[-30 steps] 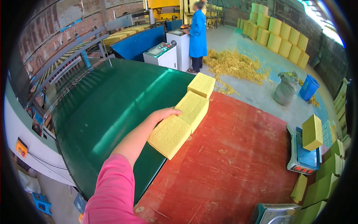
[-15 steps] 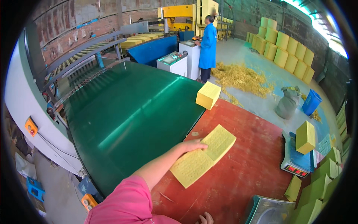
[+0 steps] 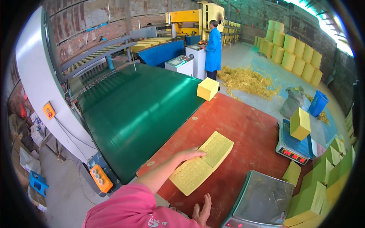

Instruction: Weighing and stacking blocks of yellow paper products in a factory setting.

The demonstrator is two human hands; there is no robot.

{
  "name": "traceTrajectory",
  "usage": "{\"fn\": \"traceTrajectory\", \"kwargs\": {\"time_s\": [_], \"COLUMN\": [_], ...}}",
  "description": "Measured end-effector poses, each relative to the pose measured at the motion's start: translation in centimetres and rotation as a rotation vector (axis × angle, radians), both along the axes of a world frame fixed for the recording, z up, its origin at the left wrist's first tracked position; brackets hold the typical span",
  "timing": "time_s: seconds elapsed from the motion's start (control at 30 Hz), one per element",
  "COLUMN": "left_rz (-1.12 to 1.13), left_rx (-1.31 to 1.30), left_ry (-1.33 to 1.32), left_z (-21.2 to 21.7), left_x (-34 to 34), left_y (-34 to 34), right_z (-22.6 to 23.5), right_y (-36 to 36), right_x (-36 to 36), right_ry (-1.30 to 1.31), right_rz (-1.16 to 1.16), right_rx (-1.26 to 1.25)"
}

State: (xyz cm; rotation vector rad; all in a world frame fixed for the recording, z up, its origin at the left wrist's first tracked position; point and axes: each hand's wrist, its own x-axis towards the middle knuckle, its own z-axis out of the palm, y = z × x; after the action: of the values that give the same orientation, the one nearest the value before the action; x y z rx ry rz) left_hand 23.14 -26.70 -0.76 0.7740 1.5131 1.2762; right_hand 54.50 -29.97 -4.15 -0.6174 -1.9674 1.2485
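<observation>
Two yellow paper stacks with embossed tops, the far stack (image 3: 217, 147) and the near stack (image 3: 191, 175), lie end to end on the red table (image 3: 243, 125). My left hand (image 3: 190, 153) reaches in from the left and is closed on the paper at the seam between them; some of its fingers are hidden. Lower down, by the table's near edge, my right hand (image 3: 202, 210) is empty, its fingers apart. Right of it is a flat-topped scale (image 3: 262, 197) with nothing on its plate.
A yellow block (image 3: 208, 89) sits at the table's far corner beside the green conveyor belt (image 3: 140, 117). Another block (image 3: 300, 124) stands on a second scale (image 3: 292, 142). Yellow stacks (image 3: 315, 201) line the right side. A person in a blue coat (image 3: 214, 49) stands at the machine controls.
My view has shifted, showing more of the near scale and table front. My right hand has come further into view, fingers apart. My left hand stays at the seam between the stacks.
</observation>
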Motion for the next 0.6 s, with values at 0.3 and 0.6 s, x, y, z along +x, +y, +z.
{"fn": "traceTrajectory", "kwargs": {"time_s": [0.3, 0.6], "left_rz": [0.238, 0.442], "left_rx": [-0.164, -0.346], "left_ry": [0.336, 1.074], "left_z": [5.1, 4.6], "left_x": [5.6, 15.2], "left_y": [-4.0, -6.8], "right_z": [-1.5, -1.4], "right_y": [1.4, 1.8], "right_x": [5.2, 5.1], "right_ry": [0.026, 0.066], "right_rz": [0.208, 0.257], "right_rx": [0.024, 0.076]}}
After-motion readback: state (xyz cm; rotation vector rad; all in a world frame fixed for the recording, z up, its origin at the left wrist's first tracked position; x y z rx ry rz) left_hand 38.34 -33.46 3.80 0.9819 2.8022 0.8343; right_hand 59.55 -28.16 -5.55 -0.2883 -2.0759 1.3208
